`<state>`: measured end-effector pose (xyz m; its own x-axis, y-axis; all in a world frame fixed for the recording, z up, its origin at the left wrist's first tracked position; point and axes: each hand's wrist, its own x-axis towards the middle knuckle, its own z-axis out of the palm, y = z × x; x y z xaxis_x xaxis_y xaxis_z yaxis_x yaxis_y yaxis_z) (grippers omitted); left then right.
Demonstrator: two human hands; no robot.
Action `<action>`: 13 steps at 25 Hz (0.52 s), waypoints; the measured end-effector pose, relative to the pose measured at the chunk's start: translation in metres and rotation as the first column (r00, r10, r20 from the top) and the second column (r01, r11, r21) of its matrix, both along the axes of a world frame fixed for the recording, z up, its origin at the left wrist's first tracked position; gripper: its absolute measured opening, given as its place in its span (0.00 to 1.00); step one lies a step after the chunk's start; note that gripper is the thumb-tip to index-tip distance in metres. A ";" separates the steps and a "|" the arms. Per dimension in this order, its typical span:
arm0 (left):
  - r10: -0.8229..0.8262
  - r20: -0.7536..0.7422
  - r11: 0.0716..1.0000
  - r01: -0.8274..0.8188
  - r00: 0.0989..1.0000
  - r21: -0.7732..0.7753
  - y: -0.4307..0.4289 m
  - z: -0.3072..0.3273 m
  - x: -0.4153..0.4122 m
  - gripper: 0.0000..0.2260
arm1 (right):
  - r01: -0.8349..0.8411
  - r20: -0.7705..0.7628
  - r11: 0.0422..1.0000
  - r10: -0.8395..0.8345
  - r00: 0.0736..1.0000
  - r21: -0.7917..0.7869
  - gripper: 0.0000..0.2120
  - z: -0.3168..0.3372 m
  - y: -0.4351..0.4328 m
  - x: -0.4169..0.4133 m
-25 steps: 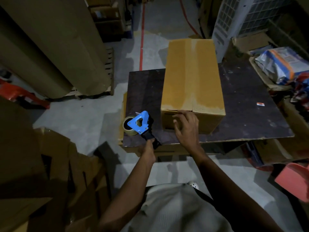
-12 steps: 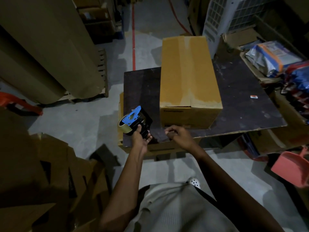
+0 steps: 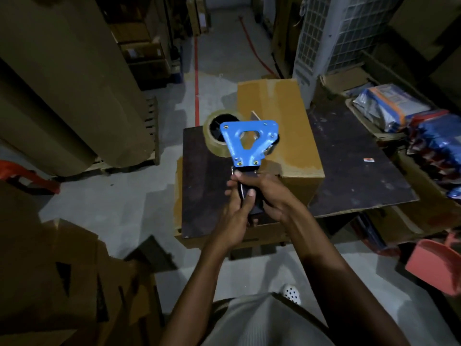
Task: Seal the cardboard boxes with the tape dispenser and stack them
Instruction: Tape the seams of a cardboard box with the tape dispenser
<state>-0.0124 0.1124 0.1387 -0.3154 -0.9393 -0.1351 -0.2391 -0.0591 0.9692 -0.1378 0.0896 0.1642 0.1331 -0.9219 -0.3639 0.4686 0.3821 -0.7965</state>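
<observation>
The blue tape dispenser (image 3: 249,143) is raised in front of me, above the near end of the cardboard box (image 3: 294,126), its clear roll (image 3: 215,143) to the left. My left hand (image 3: 235,211) and right hand (image 3: 273,196) both curl tight around the black handle. The box lies closed on the dark board table (image 3: 361,176). I cannot tell whether its centre seam already carries tape. To do this well, I judge I should settle the grip into one hand and steady the box with the other. Then I would anchor the tape on the near face and draw it flat along the seam. Flattened cartons (image 3: 62,270) lie to my left.
</observation>
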 end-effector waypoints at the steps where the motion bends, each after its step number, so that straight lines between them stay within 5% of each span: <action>1: -0.060 -0.005 0.998 0.060 0.998 0.013 -0.002 -0.002 0.003 0.20 | 0.049 0.057 0.999 -0.050 0.997 0.017 0.12 0.000 0.006 -0.007; 4: 0.054 -0.345 0.985 0.008 0.937 0.175 -0.021 -0.008 0.010 0.33 | 0.118 0.216 0.992 -0.124 0.968 0.041 0.08 0.000 0.026 -0.039; 6: 0.103 -0.329 0.933 0.023 0.939 0.358 -0.030 -0.010 0.001 0.30 | 0.113 0.345 0.992 -0.123 0.931 0.049 0.09 0.001 0.040 -0.053; 8: -0.024 -0.372 0.857 0.211 0.928 0.471 -0.025 -0.005 -0.020 0.29 | 0.043 0.592 0.999 -0.050 0.804 0.026 0.10 0.001 0.052 -0.052; 10: 0.048 -0.578 0.710 0.379 0.814 0.593 -0.017 -0.002 -0.040 0.33 | -0.028 0.731 0.999 0.030 0.681 -0.014 0.10 0.002 0.060 -0.042; 13: 0.210 -0.783 0.535 0.601 0.585 0.593 -0.018 0.002 -0.045 0.47 | -0.079 0.771 0.994 0.112 0.627 -0.080 0.14 0.002 0.072 -0.034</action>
<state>-0.0571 0.0942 0.1403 -0.8230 -0.4585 -0.3354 0.3515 -0.8749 0.3333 -0.1722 0.1618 0.1659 0.4381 -0.8973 -0.0535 0.8811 0.4404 -0.1721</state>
